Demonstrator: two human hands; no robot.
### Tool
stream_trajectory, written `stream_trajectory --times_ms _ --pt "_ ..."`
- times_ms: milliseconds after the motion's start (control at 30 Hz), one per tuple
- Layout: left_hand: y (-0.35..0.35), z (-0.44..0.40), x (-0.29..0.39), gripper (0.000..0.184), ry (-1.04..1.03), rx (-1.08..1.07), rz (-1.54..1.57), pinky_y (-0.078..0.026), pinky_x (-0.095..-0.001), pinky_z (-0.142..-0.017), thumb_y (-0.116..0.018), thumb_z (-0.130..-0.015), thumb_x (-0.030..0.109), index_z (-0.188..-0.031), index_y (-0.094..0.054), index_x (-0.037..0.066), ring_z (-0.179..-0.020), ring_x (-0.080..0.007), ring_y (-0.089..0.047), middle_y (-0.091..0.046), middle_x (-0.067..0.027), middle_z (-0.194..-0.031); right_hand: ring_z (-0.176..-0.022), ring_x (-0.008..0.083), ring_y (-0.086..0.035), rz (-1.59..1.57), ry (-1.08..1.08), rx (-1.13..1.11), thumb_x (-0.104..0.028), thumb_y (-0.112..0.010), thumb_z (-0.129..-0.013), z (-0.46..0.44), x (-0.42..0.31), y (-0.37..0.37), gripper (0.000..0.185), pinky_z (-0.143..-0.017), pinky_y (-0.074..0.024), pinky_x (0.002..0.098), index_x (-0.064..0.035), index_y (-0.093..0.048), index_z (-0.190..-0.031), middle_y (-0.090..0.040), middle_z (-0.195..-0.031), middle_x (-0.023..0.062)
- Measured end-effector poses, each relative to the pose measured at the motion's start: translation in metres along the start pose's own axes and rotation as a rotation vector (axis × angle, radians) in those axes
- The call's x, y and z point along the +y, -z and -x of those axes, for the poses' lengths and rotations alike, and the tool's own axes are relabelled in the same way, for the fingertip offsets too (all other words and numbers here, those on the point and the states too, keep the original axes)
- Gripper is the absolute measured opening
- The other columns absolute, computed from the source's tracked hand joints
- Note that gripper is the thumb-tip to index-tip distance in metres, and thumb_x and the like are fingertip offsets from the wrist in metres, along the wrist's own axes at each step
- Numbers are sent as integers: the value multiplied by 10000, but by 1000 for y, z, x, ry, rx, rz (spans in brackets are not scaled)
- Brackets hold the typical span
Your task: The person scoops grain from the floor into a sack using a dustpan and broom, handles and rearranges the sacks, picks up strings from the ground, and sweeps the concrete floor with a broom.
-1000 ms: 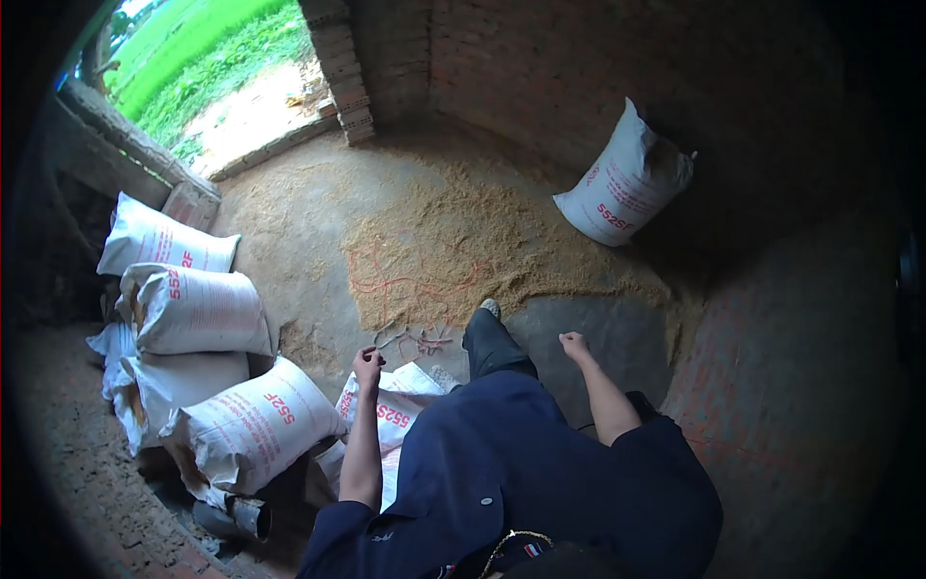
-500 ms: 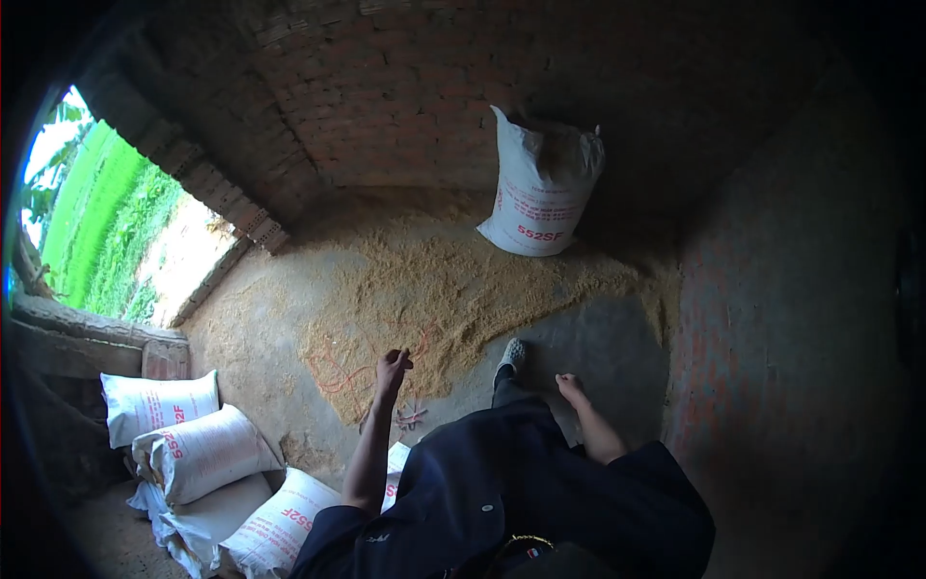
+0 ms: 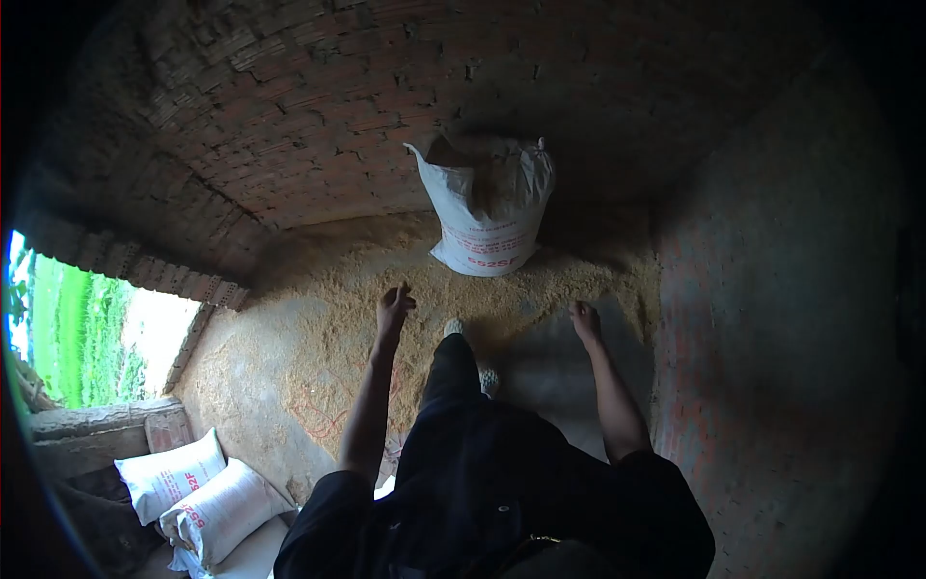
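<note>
Holding nothing visible, the left hand (image 3: 394, 309) has half-curled fingers with a small gap beside the thumb; the right hand (image 3: 585, 322) looks loosely curled, though whether its fingertips meet cannot be told. Beyond them, past scattered tan litter (image 3: 318, 289), a white sack (image 3: 490, 224) stands upright near the brick wall (image 3: 338, 145), untouched; it looks heavy and soft-sided, best gripped by its upper rim and a bottom corner

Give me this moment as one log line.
left hand: no visible load; right hand: no visible load; white red-lettered sack: upright, ahead, untouched
</note>
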State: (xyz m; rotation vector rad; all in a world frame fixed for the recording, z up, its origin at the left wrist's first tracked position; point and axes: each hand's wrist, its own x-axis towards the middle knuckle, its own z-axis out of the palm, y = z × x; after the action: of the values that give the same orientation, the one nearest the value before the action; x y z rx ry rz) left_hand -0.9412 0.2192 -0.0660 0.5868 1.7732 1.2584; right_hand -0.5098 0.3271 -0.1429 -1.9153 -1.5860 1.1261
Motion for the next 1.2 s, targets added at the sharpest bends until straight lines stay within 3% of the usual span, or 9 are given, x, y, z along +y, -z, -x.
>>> stream_trajectory --times_ms 133,233,300,400,500,533,633,833,1200 --pt "-31 -123 64 687 -13 63 -220 -463 -313 -613 -496 -824 641 -883 -635 -29 -615 -179 -607 -614 -94 -634 -821 196 -648 -127 142 0 -395 -456 -937 -105 -71 2 467 -677 -517 303 25 -580 -1100 -646 -1029 130" --pt "-60 -214 122 801 105 13 -471 -481 -376 -718 -430 -773 744 -982 -636 -2 -785 -249 -646 -657 -136 -798 -860 188 -632 -197 192 -13 -362 -453 -943 -193 -127 -6 443 -667 -508 304 34 -569 -1102 -638 -1025 143" --pt "-90 -264 142 839 127 351 -619 -457 -422 -845 -395 -739 787 -1092 -621 60 -1021 -302 -603 -638 -155 -1057 -908 203 -624 -159 152 -23 -304 -449 -951 -268 -151 -20 387 -694 -498 317 34 -570 -1092 -640 -1001 150" --pt "-104 -318 132 807 188 116 -802 -423 -419 -926 -435 -724 771 -1173 -595 120 -1160 -318 -522 -557 -144 -1239 -918 222 -619 -204 315 176 -300 -457 -949 -349 -167 -57 376 -700 -491 346 24 -553 -1115 -634 -1010 164" --pt "-102 -333 92 500 303 -110 -984 -457 -453 -864 -394 -865 460 -1077 -642 82 -1071 -342 -573 -612 -190 -1113 -741 180 -597 -229 98 71 -358 -456 -953 -356 -217 -62 435 -637 -506 315 30 -556 -1122 -615 -1053 141" --pt "-99 -319 74 430 31 -147 -1098 -478 -497 -774 -383 -886 379 -973 -654 56 -958 -388 -603 -631 -233 -974 -800 241 -614 -131 161 -15 -327 -468 -946 -382 -197 -76 378 -687 -491 360 -2 -563 -1114 -633 -988 156" --pt "-83 -267 33 525 -163 -144 -997 -462 -540 -707 -329 -934 469 -875 -615 32 -837 -436 -597 -621 -256 -835 -861 301 -631 134 254 -57 -298 -475 -940 -377 -163 -100 312 -711 -478 393 -46 -570 -1098 -645 -943 177" --pt "-108 -237 49 548 -22 -241 -969 -441 -526 -780 -374 -912 504 -929 -625 17 -898 -443 -579 -620 -262 -872 -734 190 -599 -562 -124 164 -373 -408 -965 -311 -99 -72 396 -673 -459 366 -27 -598 -1006 -642 -839 90" --pt "-91 -268 59 654 -5 -11 -877 -429 -518 -649 -349 -918 531 -729 -617 -35 -745 -428 -604 -593 -285 -728 -609 79 -524 -708 -130 71 -416 -384 -974 -291 -176 -57 410 -601 -451 256 -74 -521 -794 -542 -656 6"
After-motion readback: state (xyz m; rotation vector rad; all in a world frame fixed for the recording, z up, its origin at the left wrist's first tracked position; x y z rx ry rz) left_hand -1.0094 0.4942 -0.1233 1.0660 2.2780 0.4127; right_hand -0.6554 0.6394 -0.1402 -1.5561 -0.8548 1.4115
